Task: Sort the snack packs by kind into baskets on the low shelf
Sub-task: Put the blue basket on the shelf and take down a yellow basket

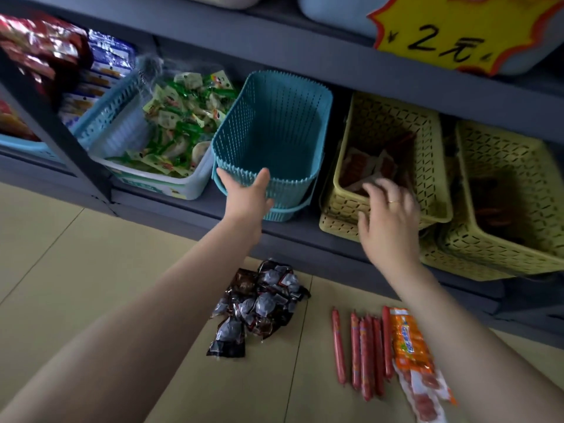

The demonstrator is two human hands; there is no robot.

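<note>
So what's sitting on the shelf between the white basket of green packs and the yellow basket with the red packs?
The teal basket, holding nothing visible, stands between the white basket and the yellow basket in the head view. The left hand touches its front rim.

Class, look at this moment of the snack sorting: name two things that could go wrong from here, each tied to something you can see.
1. The teal basket is tilted forward at the shelf edge with the left hand on its rim; it might tip out.
2. The loose sausage sticks and dark packs lie on the floor beneath the arms; they could get knelt on or mixed.
</note>
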